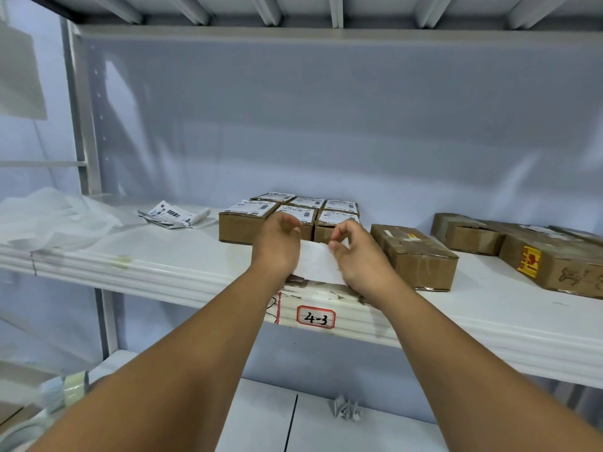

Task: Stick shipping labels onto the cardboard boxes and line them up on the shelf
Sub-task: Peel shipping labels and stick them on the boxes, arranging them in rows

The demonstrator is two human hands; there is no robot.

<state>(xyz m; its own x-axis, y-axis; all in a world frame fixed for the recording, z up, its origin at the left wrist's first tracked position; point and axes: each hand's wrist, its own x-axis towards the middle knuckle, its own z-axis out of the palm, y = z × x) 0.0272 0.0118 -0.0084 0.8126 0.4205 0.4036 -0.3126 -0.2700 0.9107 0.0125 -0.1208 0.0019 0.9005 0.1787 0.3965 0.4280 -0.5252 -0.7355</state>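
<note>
Left hand (277,247) and right hand (360,259), fingers curled, each pinched an end of a white label sheet (318,264) above the shelf (195,282) front edge; hands hid its ends, print illegible. Behind, six labelled boxes (288,218) stood grouped, partly occluded.

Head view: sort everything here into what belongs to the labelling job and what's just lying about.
Job: label sheet pinched by left hand and right hand; six labelled boxes in a block; plain box beside them; further boxes at right; loose labels on the shelf.
Lying about: white paper heap at left; tape roll, lower left; crumpled scrap on the lower shelf.
</note>
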